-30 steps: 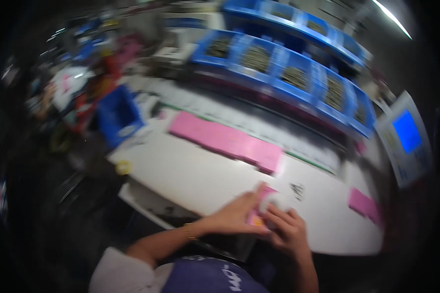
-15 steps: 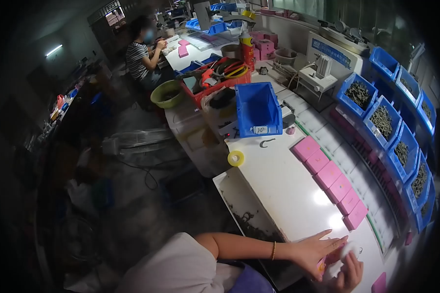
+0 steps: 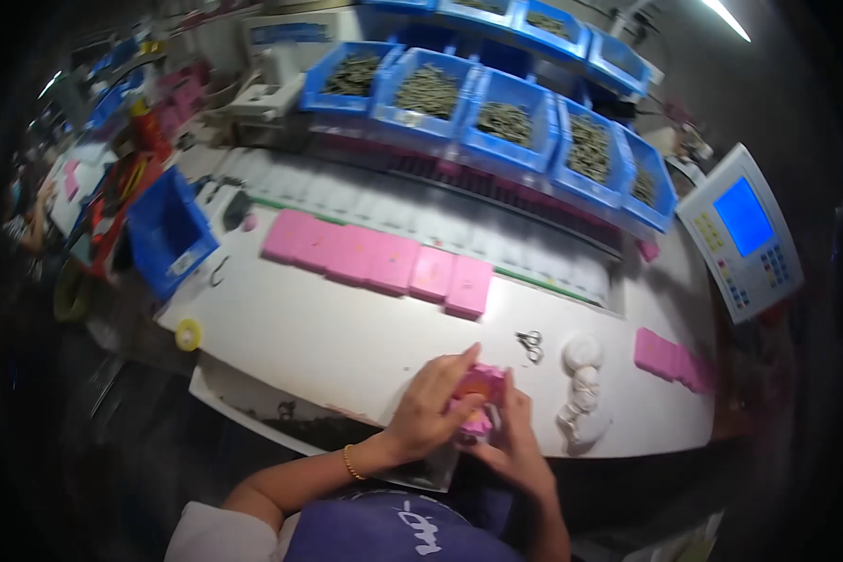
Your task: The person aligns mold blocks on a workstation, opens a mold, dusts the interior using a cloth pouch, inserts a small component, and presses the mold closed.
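Between my two hands, near the table's front edge, is a pink rubber mould [image 3: 485, 382] with a jagged edge and an orange patch inside. My left hand [image 3: 423, 408] wraps its left side, the thumb resting across it. My right hand [image 3: 515, 438] grips the right side, fingers along its edge. The hands partly cover the mould. To the right on the white table [image 3: 347, 332] lie small scissors [image 3: 531, 347] and a knotted white cloth bundle [image 3: 585, 386]. Behind the hands runs a row of closed pink blocks [image 3: 375, 258].
Blue bins [image 3: 506, 122] of small grey-green pieces hang above the back of the table. More pink blocks [image 3: 670, 359] and a keypad device with a blue screen [image 3: 742, 234] stand right. Left are a tape roll [image 3: 188, 334], a blue bin [image 3: 170, 234] and a person [image 3: 30, 225].
My view has swung to the right. My right hand has let go of the white cloth bundle, which now lies on the table, and holds the pink mould together with my left.
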Demonstrator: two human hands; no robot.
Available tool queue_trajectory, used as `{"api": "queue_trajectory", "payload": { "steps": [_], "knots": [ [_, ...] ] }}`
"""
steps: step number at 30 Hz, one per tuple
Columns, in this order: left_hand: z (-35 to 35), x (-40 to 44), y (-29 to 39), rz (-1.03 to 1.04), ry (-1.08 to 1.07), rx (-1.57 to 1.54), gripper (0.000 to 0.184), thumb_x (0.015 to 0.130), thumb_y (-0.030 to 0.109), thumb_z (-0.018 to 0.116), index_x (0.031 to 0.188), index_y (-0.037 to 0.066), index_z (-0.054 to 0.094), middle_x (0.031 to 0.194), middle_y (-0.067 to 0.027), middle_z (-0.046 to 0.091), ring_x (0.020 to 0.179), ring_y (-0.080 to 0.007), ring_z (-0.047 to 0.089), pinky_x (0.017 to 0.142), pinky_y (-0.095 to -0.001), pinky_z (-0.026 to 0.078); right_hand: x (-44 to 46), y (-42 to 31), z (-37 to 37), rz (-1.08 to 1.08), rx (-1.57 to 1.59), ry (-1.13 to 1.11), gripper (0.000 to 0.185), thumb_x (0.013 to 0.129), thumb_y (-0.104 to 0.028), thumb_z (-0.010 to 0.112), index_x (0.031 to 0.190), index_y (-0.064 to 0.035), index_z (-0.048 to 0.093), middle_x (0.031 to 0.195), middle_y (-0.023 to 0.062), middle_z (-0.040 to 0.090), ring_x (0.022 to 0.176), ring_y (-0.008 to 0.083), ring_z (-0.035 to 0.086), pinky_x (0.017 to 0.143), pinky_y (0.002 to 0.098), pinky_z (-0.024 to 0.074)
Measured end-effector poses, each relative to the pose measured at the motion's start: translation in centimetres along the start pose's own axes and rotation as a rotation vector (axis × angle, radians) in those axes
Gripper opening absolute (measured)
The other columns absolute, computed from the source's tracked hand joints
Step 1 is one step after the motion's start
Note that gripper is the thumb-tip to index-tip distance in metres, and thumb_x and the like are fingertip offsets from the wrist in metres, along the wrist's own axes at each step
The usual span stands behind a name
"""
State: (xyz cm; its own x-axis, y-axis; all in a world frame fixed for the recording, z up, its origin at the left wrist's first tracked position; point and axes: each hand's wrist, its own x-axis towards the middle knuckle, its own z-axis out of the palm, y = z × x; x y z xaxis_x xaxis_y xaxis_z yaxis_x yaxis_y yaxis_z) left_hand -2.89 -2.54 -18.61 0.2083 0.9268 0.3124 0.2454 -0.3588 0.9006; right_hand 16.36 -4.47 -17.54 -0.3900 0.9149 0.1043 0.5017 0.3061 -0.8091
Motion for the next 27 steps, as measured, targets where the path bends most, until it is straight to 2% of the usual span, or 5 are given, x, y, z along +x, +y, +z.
{"api": "queue_trajectory", "payload": {
  "steps": [5,11,14,20,27],
  "knots": [
    [-0.7,0.2,-1.7,-0.103,-0.082,-0.319,0.05,0.1,0.025,0.062,0.143,0.003,0.049,0.122,-0.0122,0.053,0.115,-0.0204,0.056,0.101,-0.033,0.046,0.8,1.8,1.8,0.147,0.399,0.229,0.067,0.088,-0.011,0.076,0.148,-0.0068,0.047,0.114,0.0094,0.055,0.102,0.0171,0.058,0.09,0.0271,0.0476],
    [-1.2,0.5,0.0,-0.25,-0.139,-0.349,0.036,0.093,0.014,0.071,0.126,0.002,0.061,0.115,-0.0077,0.059,0.108,-0.0177,0.06,0.099,-0.032,0.047,0.9,2.5,2.0,0.14,0.58,0.241,0.043,0.092,-0.009,0.072,0.133,-0.0039,0.06,0.11,0.006,0.057,0.101,0.0138,0.06,0.087,0.0265,0.0485],
    [-0.5,0.0,-0.7,-0.114,-0.127,-0.219,0.031,0.091,0.016,0.073,0.118,0.003,0.065,0.107,-0.0075,0.064,0.098,-0.0161,0.062,0.085,-0.0283,0.05,0.5,3.2,2.2,0.135,0.737,0.21,0.029,0.093,-0.005,0.07,0.12,0.0009,0.061,0.111,0.0033,0.059,0.106,0.0127,0.061,0.095,0.0292,0.0486],
    [0.2,-0.5,-1.2,-0.155,-0.065,-0.285,0.023,0.089,0.011,0.074,0.11,0.003,0.068,0.101,-0.0075,0.066,0.087,-0.0151,0.063,0.073,-0.0283,0.051,0.4,2.9,2.5,0.086,0.958,0.219,0.031,0.088,-0.004,0.076,0.116,-0.0013,0.063,0.111,0.0056,0.06,0.101,0.0122,0.06,0.089,0.0271,0.0492],
    [-4.8,1.5,1.8,0.169,0.192,0.366,0.032,0.078,0.012,0.08,0.107,0.006,0.07,0.096,-0.0096,0.066,0.085,-0.0276,0.063,0.074,-0.0353,0.05,1.0,0.9,2.2,0.098,0.534,0.352,0.04,0.09,-0.001,0.071,0.129,-0.0015,0.06,0.12,0.0085,0.061,0.1,0.0155,0.06,0.094,0.0269,0.0487]
  ]
}}
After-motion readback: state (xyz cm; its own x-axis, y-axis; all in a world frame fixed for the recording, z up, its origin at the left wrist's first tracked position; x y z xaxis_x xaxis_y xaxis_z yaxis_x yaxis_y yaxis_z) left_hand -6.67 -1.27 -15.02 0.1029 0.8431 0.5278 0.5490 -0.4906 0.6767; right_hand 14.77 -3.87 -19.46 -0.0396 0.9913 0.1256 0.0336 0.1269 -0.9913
